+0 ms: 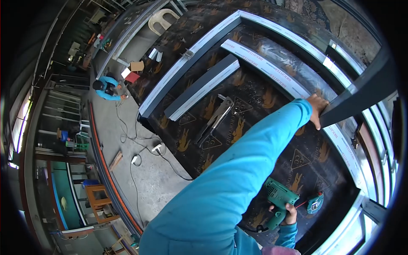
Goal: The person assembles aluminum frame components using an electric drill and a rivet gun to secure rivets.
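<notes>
My left hand (316,109) reaches far across the frame in a blue sleeve. Its fingers and thumb close around the lower end of a dark metal profile (361,93), which rises toward the upper right. Under that end runs a film-covered frame bar (272,70) with printed lettering. Lower down, my right hand (290,214) grips the handle of a green power drill (280,196); the drill lies close over the dark printed board. Just right of the drill is a green tape measure (314,204). A metal locking clamp (216,120) rests on the board.
A short profile (204,89) lies inside the larger frame (191,55). Further right, more metal bars (378,131) are stacked. Cables (136,148) trail over the concrete floor (155,195). Another person (106,88) in blue crouches at the left, near a plastic chair (162,21).
</notes>
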{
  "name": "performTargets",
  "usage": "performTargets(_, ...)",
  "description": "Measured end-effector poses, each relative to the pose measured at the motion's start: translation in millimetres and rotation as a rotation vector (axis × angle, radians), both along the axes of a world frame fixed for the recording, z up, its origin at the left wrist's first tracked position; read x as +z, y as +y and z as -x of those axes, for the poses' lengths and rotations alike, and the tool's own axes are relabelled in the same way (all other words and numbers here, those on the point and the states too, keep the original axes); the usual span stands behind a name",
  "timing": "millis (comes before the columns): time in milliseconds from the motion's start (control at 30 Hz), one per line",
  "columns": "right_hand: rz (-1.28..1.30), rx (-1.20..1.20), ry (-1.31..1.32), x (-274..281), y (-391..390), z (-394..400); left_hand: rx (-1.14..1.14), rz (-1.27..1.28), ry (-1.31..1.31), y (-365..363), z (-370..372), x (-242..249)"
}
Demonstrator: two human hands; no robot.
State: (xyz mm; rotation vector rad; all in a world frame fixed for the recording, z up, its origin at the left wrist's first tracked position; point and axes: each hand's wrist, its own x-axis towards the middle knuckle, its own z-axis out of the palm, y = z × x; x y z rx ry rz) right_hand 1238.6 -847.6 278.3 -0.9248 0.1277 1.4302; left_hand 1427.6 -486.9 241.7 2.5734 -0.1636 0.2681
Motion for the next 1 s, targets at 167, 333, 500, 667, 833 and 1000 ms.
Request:
performTargets(167, -0.020, -0.054, 0.106, -30, 4, 33, 0.042, -0.060, 0.054, -2, 2, 0)
performTargets(333, -0.028, -0.115, 0.105, -38, 1, 39, 0.461, -0.018, -0.354, -43, 47, -4)
performTargets(500, 0.056, -0.079, -0.020, -48, -11, 33, 0.346, 0.387, -0.401, -55, 276, 53)
performTargets(667, 0.309, 0.074, -0.842, -45, -28, 22, 0.986, 0.416, -0.264, 33, 506, 53)
performTargets(833, 0.701, 0.068, -1.775, -37, -29, 32, 1.427, 0.287, -0.260, 199, 655, 48)
performTargets(1000, 0.553, -0.090, -1.437, 54, 130, 127, 1.444, -0.257, 0.111, 399, 728, 60)
